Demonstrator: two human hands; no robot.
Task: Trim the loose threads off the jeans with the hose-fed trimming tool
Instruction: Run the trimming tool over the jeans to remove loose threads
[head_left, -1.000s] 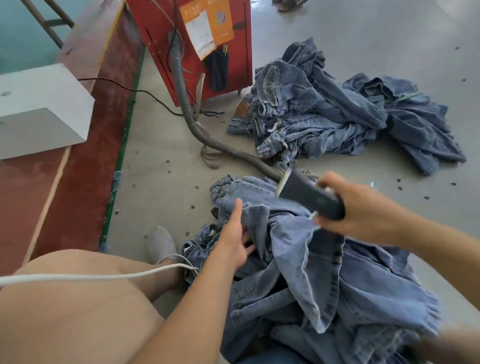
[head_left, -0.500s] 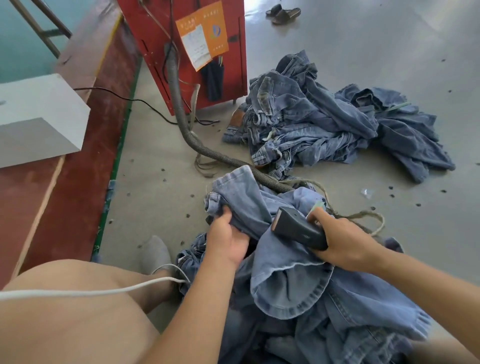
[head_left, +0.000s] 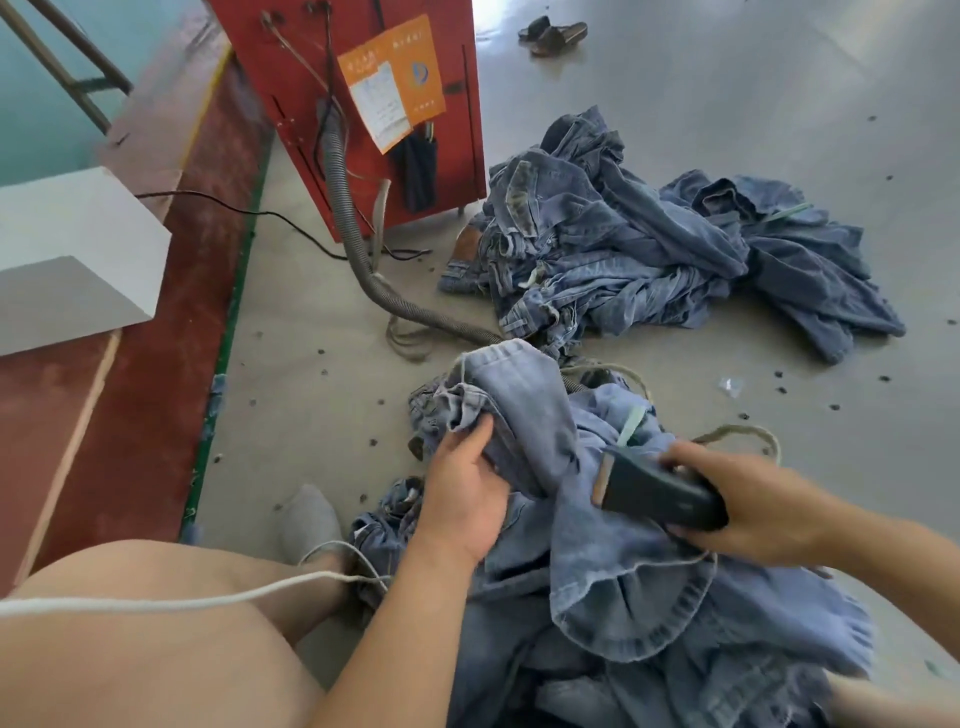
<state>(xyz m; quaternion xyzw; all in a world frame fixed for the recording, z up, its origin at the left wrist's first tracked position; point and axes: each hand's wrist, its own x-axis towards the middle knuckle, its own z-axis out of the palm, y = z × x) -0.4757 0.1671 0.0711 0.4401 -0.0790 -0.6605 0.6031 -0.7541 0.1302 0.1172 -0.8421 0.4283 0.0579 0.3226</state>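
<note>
The jeans (head_left: 597, 587) run off the bottom edge, a faded blue heap bunched under both hands with a curved hem drooping below the right one. Left hand (head_left: 465, 501) grips a raised fold, fingers buried in cloth; right hand (head_left: 748, 501) is wrapped round the dark trimmer (head_left: 657, 491), whose hose (head_left: 363, 270) vanishes behind that fold.

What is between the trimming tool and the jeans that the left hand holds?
Nothing visible. The right hand holds the trimming tool with its head right against the jeans, which the left hand grips beside it.
</note>
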